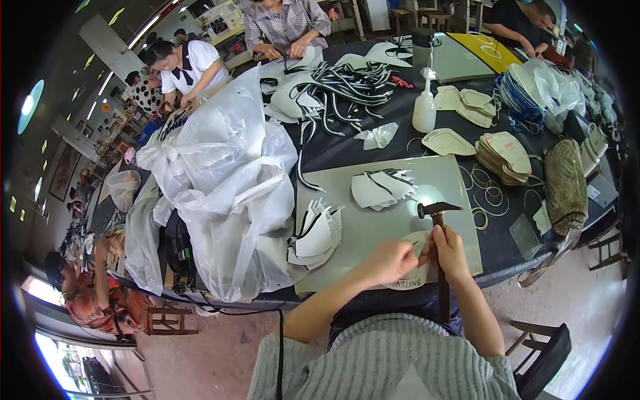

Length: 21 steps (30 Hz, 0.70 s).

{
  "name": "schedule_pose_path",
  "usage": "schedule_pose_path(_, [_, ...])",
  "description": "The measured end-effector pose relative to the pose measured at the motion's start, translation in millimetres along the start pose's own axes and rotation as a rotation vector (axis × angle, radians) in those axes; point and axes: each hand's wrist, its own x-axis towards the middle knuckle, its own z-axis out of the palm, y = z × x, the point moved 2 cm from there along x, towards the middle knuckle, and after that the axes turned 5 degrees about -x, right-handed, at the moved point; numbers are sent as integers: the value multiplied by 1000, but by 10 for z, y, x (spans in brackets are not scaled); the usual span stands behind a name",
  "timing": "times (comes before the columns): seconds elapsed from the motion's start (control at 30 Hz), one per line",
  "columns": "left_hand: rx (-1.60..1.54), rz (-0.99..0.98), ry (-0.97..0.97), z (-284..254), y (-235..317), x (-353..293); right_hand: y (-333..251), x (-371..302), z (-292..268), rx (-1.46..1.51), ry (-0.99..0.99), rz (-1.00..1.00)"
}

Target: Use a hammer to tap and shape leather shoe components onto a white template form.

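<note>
The right hand (450, 252) is wrapped tight around the dark handle of a steel-headed hammer (440, 220), gripping high on the shaft. The handle runs near to far, its long end trailing back toward the person's lap, and the head sits just beyond the knuckles, crosswise, left to right. Just left of it, the left hand (390, 261) pinches and presses down a pale cream curved shoe-upper piece (419, 267) that lies flat at the near edge of the grey-green rectangular work board (400, 220). The two hands nearly touch; the piece lies under and between them, so the hammer head stands just past it on the far side, with the left fingertips closest to it. Farther on the board, to the left, is a fanned stack of white cut pieces with black trim (317, 233), and beyond, another loose pile of white pieces (380, 188). Far right on the dark table stands a translucent white plastic spray bottle (425, 107).
</note>
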Motion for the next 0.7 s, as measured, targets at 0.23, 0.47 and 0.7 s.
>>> schedule_pose_path(0.23, [357,28,874,-2072,469,-770,-21,127,3,21,-64,14])
schedule_pose_path(0.47, [928,-91,434,-1166,-260,-616,-67,94,78,-12,-52,-49])
schedule_pose_path(0.7, [335,-70,449,-1110,54,106,-35,111,2,-14,-11,20])
